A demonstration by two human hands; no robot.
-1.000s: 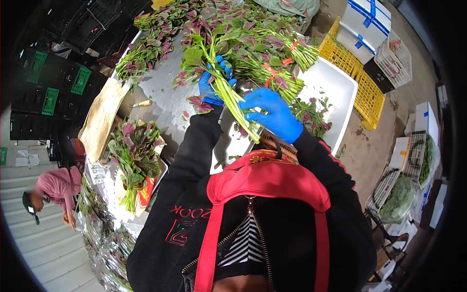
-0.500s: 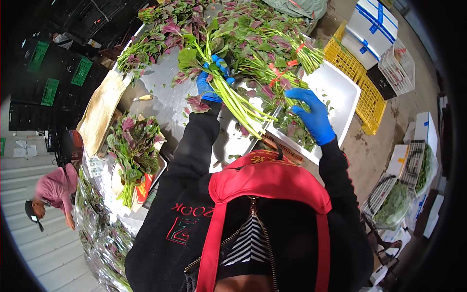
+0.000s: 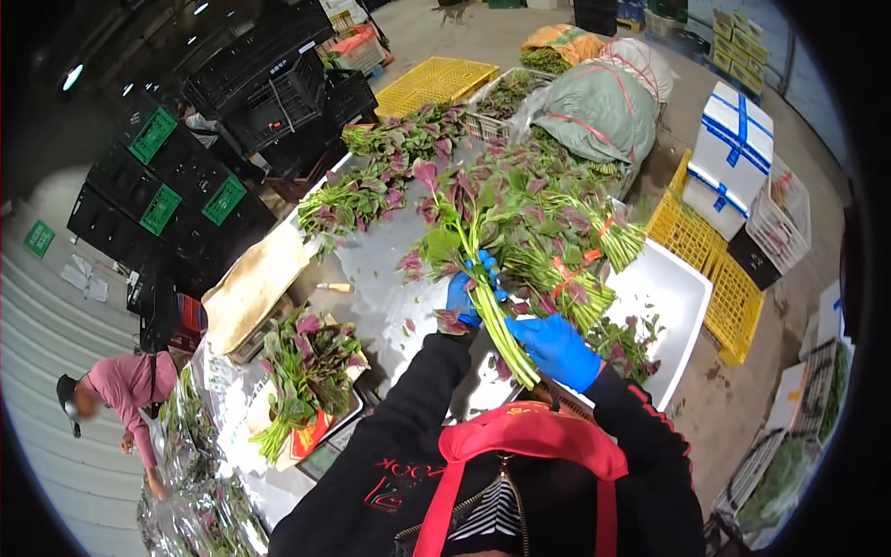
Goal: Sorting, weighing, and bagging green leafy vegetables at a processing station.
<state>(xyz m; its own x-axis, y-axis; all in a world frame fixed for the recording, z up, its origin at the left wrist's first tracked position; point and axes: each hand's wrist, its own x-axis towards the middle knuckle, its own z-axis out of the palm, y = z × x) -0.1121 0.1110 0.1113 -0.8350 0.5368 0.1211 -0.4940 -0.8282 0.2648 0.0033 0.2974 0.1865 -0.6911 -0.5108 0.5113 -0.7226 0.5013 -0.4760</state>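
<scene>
My left hand (image 3: 461,299), in a blue glove, grips a long-stemmed bunch of green and purple leafy vegetables (image 3: 487,311) upright over the steel table (image 3: 376,265). My right hand (image 3: 555,345), also gloved, has its fingers closed on the pale lower stems of that bunch. Just beyond lie red-tied bunches (image 3: 577,297) and a leafy pile, with more loose leaves in a white tray (image 3: 677,306) at the right. A knife with a light handle (image 3: 336,288) rests on the metal left of my hands, and another bunch (image 3: 297,385) sits nearer at the left.
A co-worker in pink (image 3: 130,390) bends over wrapped bundles (image 3: 200,520) at lower left. Stacked black crates (image 3: 158,213) stand behind. At right are yellow crates (image 3: 729,316) and foam boxes (image 3: 729,148); a covered bundle (image 3: 594,111) lies at the back beside a tan board (image 3: 255,283).
The view has tilted up, showing more background. My right hand left the stems with fingers apart half a second ago and is now closed on them again. The co-worker's arm has reached lower.
</scene>
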